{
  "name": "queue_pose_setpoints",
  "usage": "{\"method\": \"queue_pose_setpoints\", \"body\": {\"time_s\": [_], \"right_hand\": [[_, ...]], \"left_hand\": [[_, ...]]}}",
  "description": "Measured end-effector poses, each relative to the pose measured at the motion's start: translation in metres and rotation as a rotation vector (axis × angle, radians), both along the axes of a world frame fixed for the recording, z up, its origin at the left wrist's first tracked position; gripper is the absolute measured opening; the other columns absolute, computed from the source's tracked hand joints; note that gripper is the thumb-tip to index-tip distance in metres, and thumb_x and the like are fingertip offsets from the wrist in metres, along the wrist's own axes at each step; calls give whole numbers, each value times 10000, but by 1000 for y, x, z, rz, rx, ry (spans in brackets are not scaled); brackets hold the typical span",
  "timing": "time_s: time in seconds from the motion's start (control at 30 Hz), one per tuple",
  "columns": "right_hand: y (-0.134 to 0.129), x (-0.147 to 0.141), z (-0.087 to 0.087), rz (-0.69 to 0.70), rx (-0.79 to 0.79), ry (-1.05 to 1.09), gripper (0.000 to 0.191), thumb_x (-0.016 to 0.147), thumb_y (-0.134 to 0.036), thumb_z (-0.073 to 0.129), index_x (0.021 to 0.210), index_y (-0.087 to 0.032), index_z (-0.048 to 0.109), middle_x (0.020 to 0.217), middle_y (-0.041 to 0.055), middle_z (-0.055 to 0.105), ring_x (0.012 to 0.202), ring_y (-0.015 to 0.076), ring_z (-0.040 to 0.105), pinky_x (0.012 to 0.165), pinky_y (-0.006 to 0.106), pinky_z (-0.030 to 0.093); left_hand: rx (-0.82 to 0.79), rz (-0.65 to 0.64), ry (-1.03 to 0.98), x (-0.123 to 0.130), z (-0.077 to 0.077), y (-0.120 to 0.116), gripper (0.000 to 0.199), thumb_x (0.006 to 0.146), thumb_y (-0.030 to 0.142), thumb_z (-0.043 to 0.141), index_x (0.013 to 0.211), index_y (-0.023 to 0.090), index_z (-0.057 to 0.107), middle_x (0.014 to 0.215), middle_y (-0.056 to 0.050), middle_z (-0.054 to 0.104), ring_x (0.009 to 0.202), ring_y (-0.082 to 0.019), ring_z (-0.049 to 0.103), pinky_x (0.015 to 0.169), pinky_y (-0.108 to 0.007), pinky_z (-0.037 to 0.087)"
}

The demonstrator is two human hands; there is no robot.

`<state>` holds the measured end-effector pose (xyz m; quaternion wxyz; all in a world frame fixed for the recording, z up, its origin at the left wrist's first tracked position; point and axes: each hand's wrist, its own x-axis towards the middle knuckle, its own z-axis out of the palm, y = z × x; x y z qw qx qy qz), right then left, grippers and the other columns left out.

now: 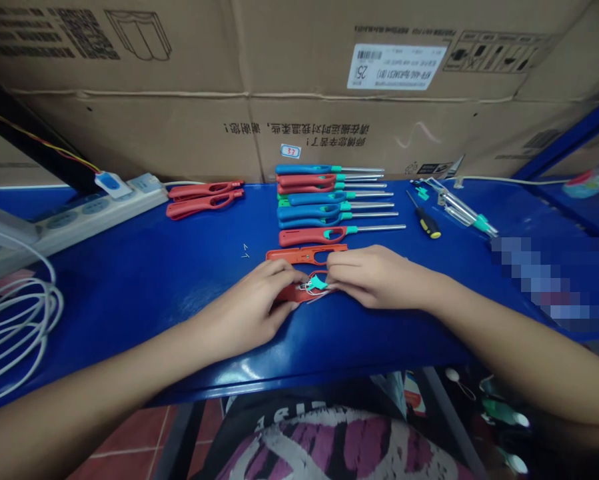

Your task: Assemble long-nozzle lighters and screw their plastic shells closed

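Observation:
An open red lighter casing half [294, 294] lies on the blue table in front of me, with a teal trigger [318, 283] and thin white wires in it. My left hand [259, 303] grips the left end of this casing between thumb and fingers. Fingers pinched together, my right hand [374, 277] is at the casing's right side beside the trigger; its fingertips partly hide what they hold. Just beyond, an orange-red casing half [292, 255] lies with its inside up, its right end behind my right hand.
Blue and red long-nosed lighters [309, 215] lie in a row beyond. Two red casings [204, 203] sit to the left, near a power strip [89, 210] and coiled white cable [44, 313]. On the right are a screwdriver [426, 220] and metal tubes [459, 207]. Cardboard [179, 127] stands behind.

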<state>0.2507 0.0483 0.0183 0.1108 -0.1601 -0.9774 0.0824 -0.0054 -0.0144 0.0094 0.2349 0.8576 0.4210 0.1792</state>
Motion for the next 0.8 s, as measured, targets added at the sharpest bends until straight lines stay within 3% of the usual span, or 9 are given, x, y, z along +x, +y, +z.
{"method": "queue_pose_setpoints", "body": {"time_s": [0.37, 0.5, 0.63, 0.8], "right_hand": [[0, 1, 0, 23, -14, -40, 244, 1007, -203, 459, 927, -179, 689, 869, 48, 634, 751, 153, 563, 665, 272, 407], [0, -1, 3, -29, -216, 27, 182, 977, -179, 537, 918, -167, 709, 883, 49, 658, 797, 152, 609, 703, 266, 435], [2, -4, 5, -157, -490, 83, 56, 897, -198, 696, 856, -167, 716, 784, 5, 630, 693, 115, 578, 655, 239, 434], [3, -5, 4, -238, -500, 78, 119, 837, -245, 783, 877, -158, 713, 739, -22, 557, 648, 100, 519, 615, 230, 395]], "left_hand": [[48, 3, 40, 2, 2, -2, 318, 947, 135, 560, 1261, 189, 574, 1224, -89, 636, 1187, -252, 586, 1034, -446, 512], [75, -19, 48, 3, 3, -4, 360, 963, 125, 543, 1317, 189, 535, 1289, -95, 619, 1217, -250, 565, 1053, -448, 496], [122, -53, 93, 5, 3, -6, 419, 1006, 141, 483, 1421, 205, 488, 1275, -100, 598, 1197, -253, 545, 1043, -452, 493], [171, -107, 169, 5, 3, -6, 441, 1022, 139, 427, 1453, 197, 500, 1198, -120, 578, 1085, -257, 547, 959, -443, 524]]}}
